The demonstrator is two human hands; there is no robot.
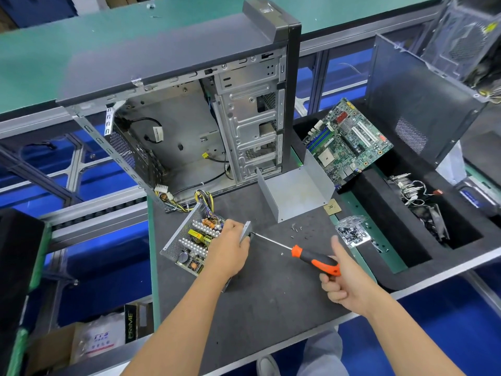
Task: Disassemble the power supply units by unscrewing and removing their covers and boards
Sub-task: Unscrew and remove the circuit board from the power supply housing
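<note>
Gripping the open power supply unit (193, 241) with our left hand (227, 249), we curl the fingers over its far right wall, the palm covering part of the board inside. Our right hand (343, 282) is wrapped round the orange-and-black handle of a screwdriver (294, 250), thumb raised; its thin steel shaft runs leftward and its tip meets the unit's metal wall right beside our left fingers.

The unit sits tilted on the dark, felt-like mat (271, 294) between our forearms and the computer case (189, 118). Its side is perforated sheet metal, and inside we see white finned heat sinks, a copper coil and yellow parts. A bundle of coloured wires (203, 198) leaves its far corner toward the case.

Just beyond the screwdriver shaft lie a few loose screws (296, 230). Behind them stands a bent grey sheet-metal cover (296, 191), U-shaped and open on top. To its right rest a small square chip (333, 207) and a clear plastic bag (352, 230) of dark small parts. Farther right a green motherboard (348, 141) leans on the edge of a black foam-lined bin (393, 213). The case, bare grey steel inside, stands open toward us directly behind the unit.
</note>
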